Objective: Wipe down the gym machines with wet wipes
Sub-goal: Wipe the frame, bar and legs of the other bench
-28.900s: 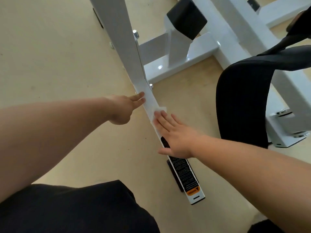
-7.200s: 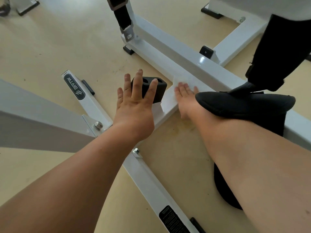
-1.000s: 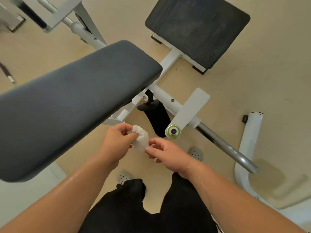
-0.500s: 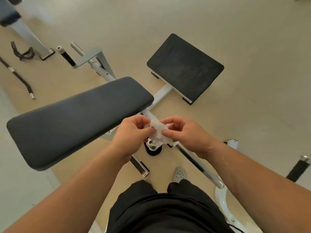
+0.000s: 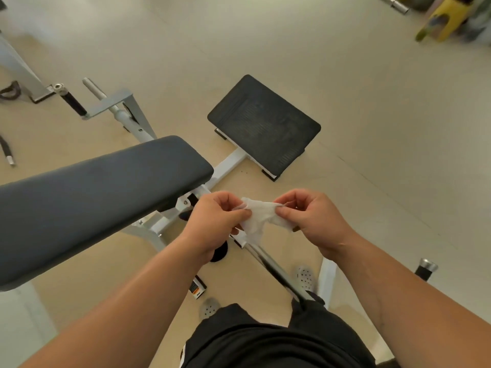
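A crumpled white wet wipe (image 5: 261,217) hangs stretched between my two hands in front of my waist. My left hand (image 5: 216,221) pinches its left end and my right hand (image 5: 312,219) pinches its right end. Below and to the left lies the gym machine's long dark grey padded bench (image 5: 93,197) on a white steel frame (image 5: 227,166). A black ribbed foot plate (image 5: 264,126) sits at the frame's far end on the floor.
A chrome bar (image 5: 273,266) runs below my hands toward my legs. A grey handle assembly with a black grip (image 5: 73,102) stands at the left. Another black grip (image 5: 425,269) is at the right. Yellow equipment (image 5: 446,17) sits far right on the beige floor.
I have stood up from wiping the floor frame. Over the last second my hands rose and pulled apart, spreading the balled wipe out between them.
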The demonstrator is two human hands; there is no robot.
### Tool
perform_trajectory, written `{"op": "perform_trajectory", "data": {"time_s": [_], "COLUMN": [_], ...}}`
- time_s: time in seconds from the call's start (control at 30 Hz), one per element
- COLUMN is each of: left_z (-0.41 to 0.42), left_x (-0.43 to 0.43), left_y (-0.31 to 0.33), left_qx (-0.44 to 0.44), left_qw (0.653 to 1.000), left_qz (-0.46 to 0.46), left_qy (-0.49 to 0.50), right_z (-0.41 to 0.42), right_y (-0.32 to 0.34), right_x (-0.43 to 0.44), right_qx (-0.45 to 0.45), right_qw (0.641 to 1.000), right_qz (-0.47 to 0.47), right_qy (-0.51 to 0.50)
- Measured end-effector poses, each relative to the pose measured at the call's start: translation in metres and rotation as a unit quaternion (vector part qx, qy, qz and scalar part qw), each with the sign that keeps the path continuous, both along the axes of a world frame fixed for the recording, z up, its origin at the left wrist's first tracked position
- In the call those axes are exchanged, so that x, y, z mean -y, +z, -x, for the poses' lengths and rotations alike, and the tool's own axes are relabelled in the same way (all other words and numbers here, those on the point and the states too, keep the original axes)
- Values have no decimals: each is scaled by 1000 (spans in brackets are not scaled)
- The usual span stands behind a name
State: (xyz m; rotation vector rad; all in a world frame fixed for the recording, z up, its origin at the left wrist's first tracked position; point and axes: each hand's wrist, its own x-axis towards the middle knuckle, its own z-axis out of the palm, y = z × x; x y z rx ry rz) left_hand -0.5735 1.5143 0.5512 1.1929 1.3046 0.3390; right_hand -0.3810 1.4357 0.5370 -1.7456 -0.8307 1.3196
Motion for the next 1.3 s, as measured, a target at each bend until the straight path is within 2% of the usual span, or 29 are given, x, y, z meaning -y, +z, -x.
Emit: {"op": "perform_trajectory", "data": {"time_s": [0.1,0.27,0.47,0.53,0.63,0.73,0.83,0.9,0.97,1.03,1.13,1.23,1.3], "left_z": [-26,-68,-87,-88,-86,-84,-82,-82,-83,-86,-93,-107,-118], "left_x": [7,36,53,56,53,50,50,44,29,8,-29,-55,-63], "left_y": [-1,8,18,21,29,34,34,30,21,8,-13,-27,-29], "left_qx": [-27,-23,-33,0,94,210,281,260,181,106,67,38,5], "left_qw": [998,983,933,915,901,887,877,877,882,889,897,880,866], "left_qz": [4,12,-11,-9,26,61,90,80,49,12,-20,-13,-1], "left_qy": [62,181,359,403,423,406,379,397,432,446,437,473,501], "right_z": [-35,-94,-81,-63,-43,-36,-36,-41,-48,-53,-58,-60,-59], "right_y": [-6,-4,2,3,6,13,15,10,4,-2,-22,-42,-47], "right_x": [-5,-21,-41,-41,-43,-50,-62,-76,-99,-128,-181,-231,-250], "right_qx": [-6,-17,62,87,91,97,116,127,143,118,70,62,50], "right_qw": [1000,991,984,976,971,964,956,949,935,929,914,877,871], "right_qz": [1,8,-69,-104,-143,-163,-162,-161,-157,-136,-95,-64,-52], "right_qy": [26,132,152,170,168,185,217,241,282,323,389,472,486]}}
